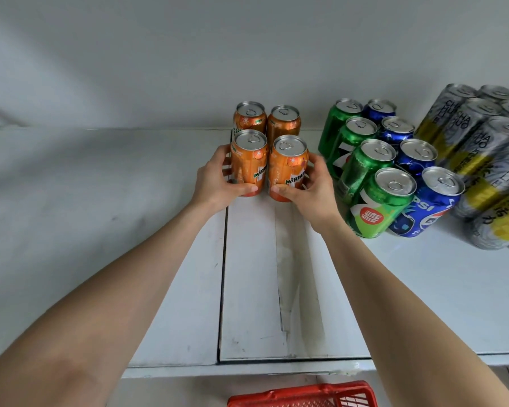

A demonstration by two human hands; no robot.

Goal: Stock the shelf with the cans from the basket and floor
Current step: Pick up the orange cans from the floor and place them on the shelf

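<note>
Two orange Mirinda cans stand upright side by side on the white shelf [247, 274]. My left hand [218, 180] grips the left orange can [249, 163], thumb across its lower front. My right hand [312, 186] grips the right orange can [288, 168] the same way. Directly behind them stand two more orange cans [266, 118] near the back wall. The rim of the red basket [303, 395] shows at the bottom edge, below the shelf; its contents are hidden.
Right of the orange cans run a row of green cans [362, 168], a row of blue Pepsi cans [417, 183] and several grey-and-yellow tall cans [482, 160]. A seam [222, 274] splits the shelf boards. The shelf's left part is bare white.
</note>
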